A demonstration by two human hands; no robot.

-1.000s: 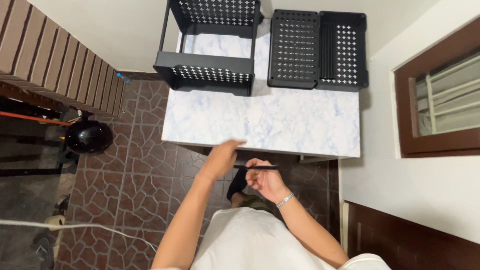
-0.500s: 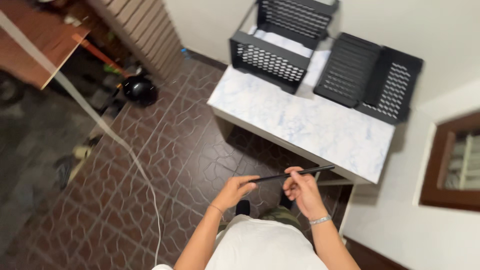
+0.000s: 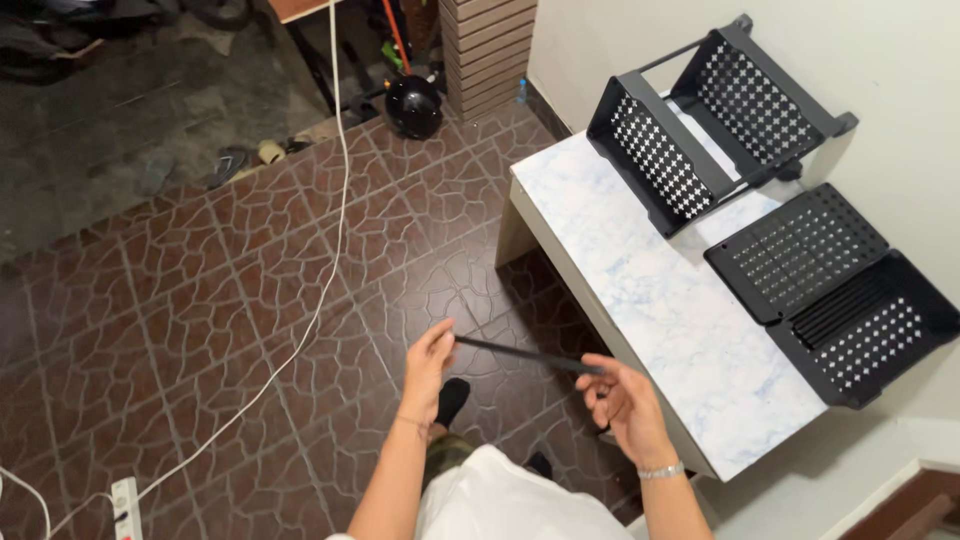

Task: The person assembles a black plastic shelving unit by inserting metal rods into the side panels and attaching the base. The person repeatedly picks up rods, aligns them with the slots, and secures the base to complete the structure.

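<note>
Rod (image 3: 527,355) swung level, thin, black, seemingly metal, both hands' fingers (image 3: 437,340).

We stand in what looks like a home's covered entry or utility corner: brown stone-pattern floor tiles (image 3: 200,300), sandals (image 3: 240,158) and a black helmet (image 3: 414,105) by the wall, a white cable (image 3: 320,300) running to a power strip (image 3: 125,505), and a marble-look table (image 3: 650,300).

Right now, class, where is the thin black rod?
In the head view, the thin black rod sits low and centre, held level between the left hand and right hand, above the tiled floor, beside the marble-topped table.
</note>
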